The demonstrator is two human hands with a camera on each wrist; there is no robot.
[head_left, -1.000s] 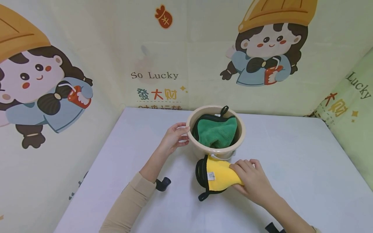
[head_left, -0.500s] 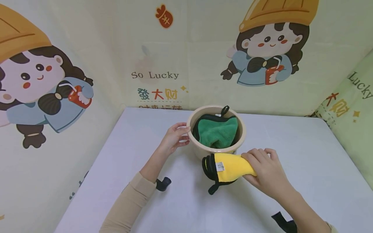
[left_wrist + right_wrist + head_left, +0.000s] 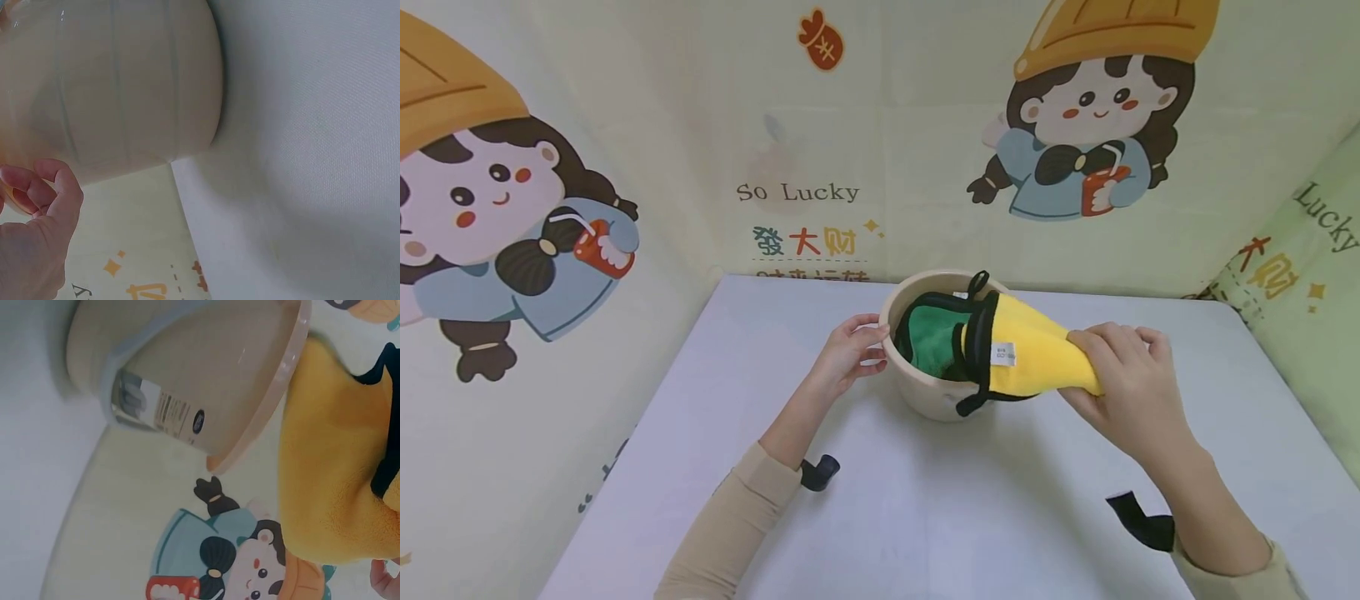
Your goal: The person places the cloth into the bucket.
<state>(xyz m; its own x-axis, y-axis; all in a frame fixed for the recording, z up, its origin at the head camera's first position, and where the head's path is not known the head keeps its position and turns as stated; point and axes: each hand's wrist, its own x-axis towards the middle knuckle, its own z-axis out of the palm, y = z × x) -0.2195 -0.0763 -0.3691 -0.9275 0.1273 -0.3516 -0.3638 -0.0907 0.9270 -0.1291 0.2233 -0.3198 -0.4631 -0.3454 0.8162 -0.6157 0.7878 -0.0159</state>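
A beige plastic basin [image 3: 917,392] stands on the white table, and a green cloth [image 3: 936,337] with black trim lies inside it. My left hand [image 3: 848,350] grips the basin's left rim, fingers curled over the edge. My right hand [image 3: 1123,379] holds a folded yellow cloth [image 3: 1037,354] with black trim and a white tag, lifted over the basin's right rim. In the right wrist view the yellow cloth [image 3: 334,481] hangs beside the basin [image 3: 206,381] rim. The left wrist view shows the basin wall [image 3: 112,81] and my curled fingers [image 3: 44,187].
The white table [image 3: 925,517] is enclosed by cartoon-printed fabric walls [image 3: 820,142] at the back and both sides. Black wrist straps [image 3: 820,472] show near my forearms.
My right hand has lifted the yellow cloth off the table in front of the basin and carried it up and right over the rim. The left hand stays on the rim.
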